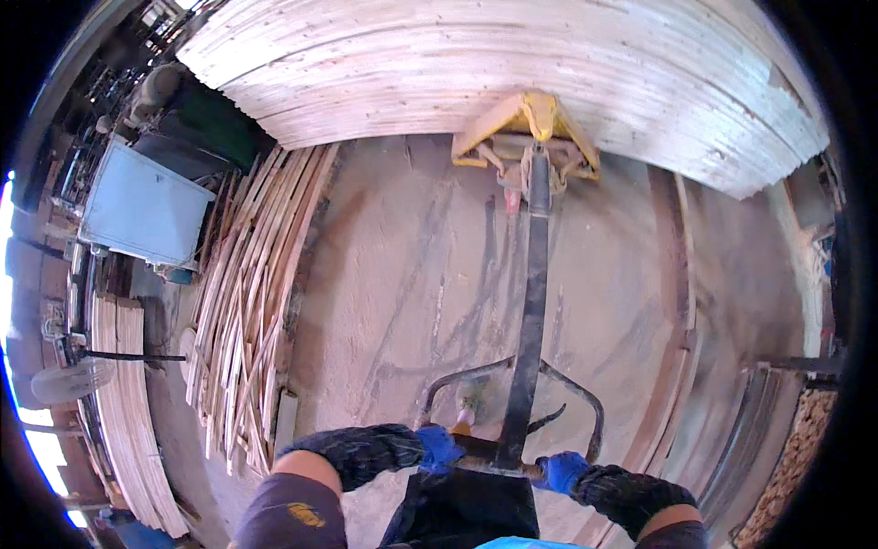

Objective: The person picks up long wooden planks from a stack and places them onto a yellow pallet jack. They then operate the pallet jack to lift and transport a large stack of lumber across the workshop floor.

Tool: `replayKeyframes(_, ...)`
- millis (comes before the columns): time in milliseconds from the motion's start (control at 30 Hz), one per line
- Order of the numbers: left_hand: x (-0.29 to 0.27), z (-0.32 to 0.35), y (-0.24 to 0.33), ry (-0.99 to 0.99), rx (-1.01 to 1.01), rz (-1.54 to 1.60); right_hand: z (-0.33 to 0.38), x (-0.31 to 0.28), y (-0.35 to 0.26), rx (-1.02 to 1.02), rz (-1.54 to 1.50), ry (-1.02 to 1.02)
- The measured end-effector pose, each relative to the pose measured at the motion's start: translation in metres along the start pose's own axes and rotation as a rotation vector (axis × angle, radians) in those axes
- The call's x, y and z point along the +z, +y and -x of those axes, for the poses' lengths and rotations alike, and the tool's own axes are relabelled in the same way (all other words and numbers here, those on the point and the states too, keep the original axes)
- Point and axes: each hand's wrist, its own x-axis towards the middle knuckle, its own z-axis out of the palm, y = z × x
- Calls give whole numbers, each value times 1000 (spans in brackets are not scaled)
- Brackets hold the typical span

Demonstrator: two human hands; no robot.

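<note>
Both my hands wear blue gloves, with dark sleeves over the forearms. My left hand (440, 448) is closed around the left side of the handle of a pallet jack. On the right side of the same handle, my right hand (562, 471) is closed too. The jack's long dark shaft (532, 339) runs away from me over the floor, with a bent loop at its near end. At the far end is its yellow body (540, 117), up against a wide stack of pale boards (439, 64). The stack hides the forks.
A pile of long thin wood strips (242, 311) lies on the left. Beyond it are a pale blue metal cabinet (144, 203), a fan (73, 380) and another board stack (133, 403). Along the right runs a long low beam (672, 265). Dark marks streak the concrete floor (393, 265).
</note>
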Motion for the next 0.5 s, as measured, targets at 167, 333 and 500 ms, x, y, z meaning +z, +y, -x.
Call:
replayKeyframes(167,39,-45,-16,162,-112,353,-20,22,25,23,-12,-55)
replayKeyframes(333,-68,83,41,257,-46,1,75,-67,-26,0,-72,110)
replayKeyframes(500,-101,101,47,78,25,23,103,-121,-40,-54,-82,71)
